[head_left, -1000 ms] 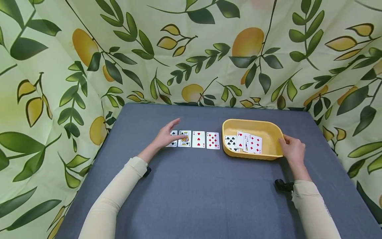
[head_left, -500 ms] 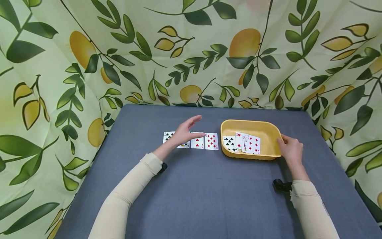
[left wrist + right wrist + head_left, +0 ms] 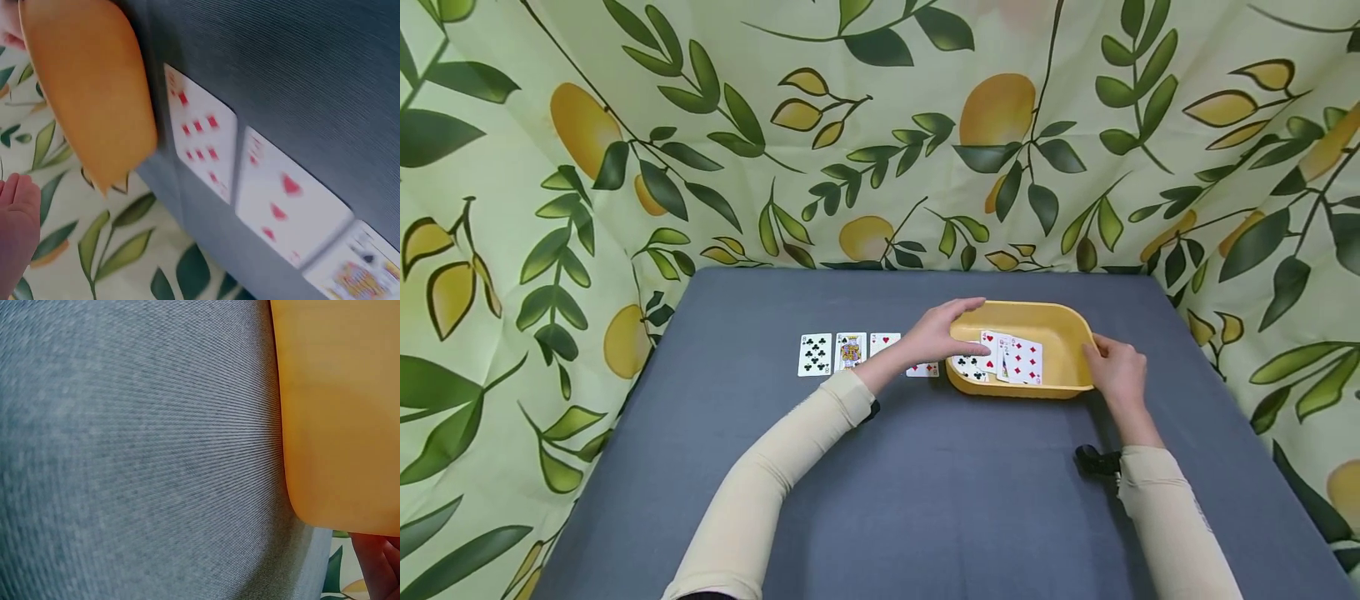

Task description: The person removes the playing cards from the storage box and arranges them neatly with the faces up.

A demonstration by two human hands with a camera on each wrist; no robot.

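1. Tray (image 3: 1062,337) on desk (image 3: 970,475), right of card row (image 3: 815,355); pinched by right hand (image 3: 1122,372), best held steady.
2. Left hand (image 3: 936,335) spread over tray's left end; inside cards (image 3: 1024,362) should be lifted singly.

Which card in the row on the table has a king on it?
The king card, second from the left in the head view's row. Only it shows a figure; the clubs card, hearts card and diamonds card show suit shapes instead.
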